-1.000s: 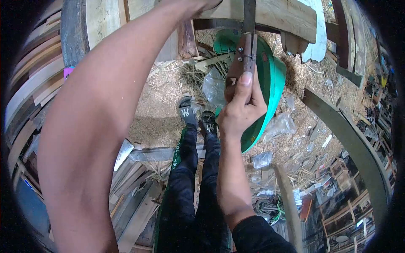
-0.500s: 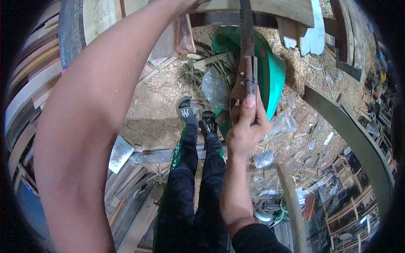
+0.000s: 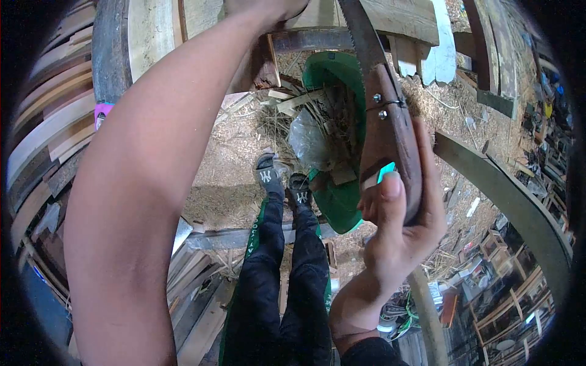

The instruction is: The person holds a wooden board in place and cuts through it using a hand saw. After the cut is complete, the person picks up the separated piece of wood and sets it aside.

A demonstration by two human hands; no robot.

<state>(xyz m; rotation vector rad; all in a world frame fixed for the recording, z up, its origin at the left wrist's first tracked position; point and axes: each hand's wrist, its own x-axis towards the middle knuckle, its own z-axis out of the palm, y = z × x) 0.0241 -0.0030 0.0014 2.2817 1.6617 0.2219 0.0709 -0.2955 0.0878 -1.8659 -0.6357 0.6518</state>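
Observation:
My right hand is wrapped round the brown wooden handle of a handsaw, with the thumb along its near side. Two bolts and a dark tie show on the handle. The toothed blade runs up past the edge of a wooden plank and out of the top of the view. At the upper edge, my left hand is over the boards, its fingers cut off or hidden, so their grip does not show.
Below the plank stands a green tub with wood scraps and a clear plastic bag. Sawdust covers the ground round my sandalled feet. Stacked boards line the left side, and a long curved-looking beam reaches in from the right.
My right hand has drawn the saw back toward me and to the right, and the handle now looks nearer and tilted. My left hand shows a little more at the top.

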